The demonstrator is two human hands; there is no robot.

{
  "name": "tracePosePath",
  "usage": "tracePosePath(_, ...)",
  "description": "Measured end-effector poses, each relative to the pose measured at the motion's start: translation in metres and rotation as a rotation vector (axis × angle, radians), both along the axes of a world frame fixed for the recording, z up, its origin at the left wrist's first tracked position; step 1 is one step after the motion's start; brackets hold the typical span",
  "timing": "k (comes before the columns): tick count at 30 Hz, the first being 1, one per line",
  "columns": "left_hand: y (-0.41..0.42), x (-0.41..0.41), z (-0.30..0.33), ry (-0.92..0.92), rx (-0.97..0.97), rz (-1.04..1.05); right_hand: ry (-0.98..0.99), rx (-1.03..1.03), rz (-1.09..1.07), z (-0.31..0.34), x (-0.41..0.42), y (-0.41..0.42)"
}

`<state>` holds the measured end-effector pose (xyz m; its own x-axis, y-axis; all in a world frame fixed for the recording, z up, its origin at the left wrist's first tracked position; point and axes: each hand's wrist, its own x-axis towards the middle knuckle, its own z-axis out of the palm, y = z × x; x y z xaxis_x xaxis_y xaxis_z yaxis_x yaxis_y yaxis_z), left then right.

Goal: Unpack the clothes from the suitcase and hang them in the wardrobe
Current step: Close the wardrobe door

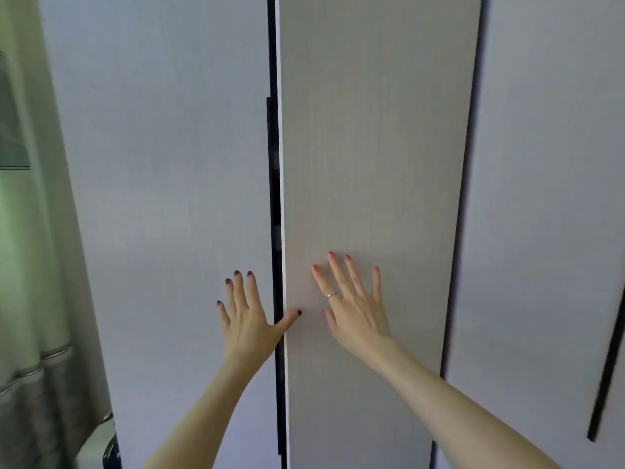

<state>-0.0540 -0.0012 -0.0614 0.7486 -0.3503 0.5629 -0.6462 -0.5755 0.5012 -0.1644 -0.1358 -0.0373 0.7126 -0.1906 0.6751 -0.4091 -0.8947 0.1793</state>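
Observation:
The pale wardrobe fills the view. My left hand point(245, 314) lies flat with straight fingers on the left door point(162, 164), its thumb reaching across the dark gap point(275, 198) onto the middle door. My right hand point(351, 304), a ring on one finger, presses flat with spread fingers on the middle door point(375, 130). The middle door's left edge stands slightly forward of the left door. No suitcase and no clothes are in view.
A third wardrobe door point(548, 198) with a dark vertical handle point(605, 377) stands at the right. A light curtain point(30, 299) with grey stripes hangs at the far left, with a dark object point(110, 450) at its foot.

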Motion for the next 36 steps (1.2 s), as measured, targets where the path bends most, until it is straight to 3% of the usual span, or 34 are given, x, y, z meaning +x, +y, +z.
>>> tracePosePath(4, -0.014, 0.048, -0.001, -0.068, 0.053, 0.097, 0.024, -0.113, -0.052, -0.007, 0.040, -0.029)
tracePosePath(8, -0.044, 0.101, -0.006, -0.152, 0.050, 0.125, 0.061, -0.098, -0.114, -0.012, 0.087, -0.046)
tracePosePath(22, -0.078, 0.125, -0.018, -0.191, 0.073, 0.159, 0.054, -0.088, -0.181, -0.017, 0.119, -0.065)
tracePosePath(27, -0.066, 0.111, -0.009, -0.137, 0.052, 0.113, 0.091, 0.134, -0.044, -0.023, 0.105, -0.044)
tracePosePath(32, -0.055, 0.062, -0.015, -0.137, -0.087, -0.112, 0.331, 0.377, -0.059, -0.079, 0.036, -0.037)
tracePosePath(36, -0.068, 0.008, -0.043, -0.117, 0.029, -0.200, 0.310, 0.645, -0.049, -0.112, -0.037, -0.047)
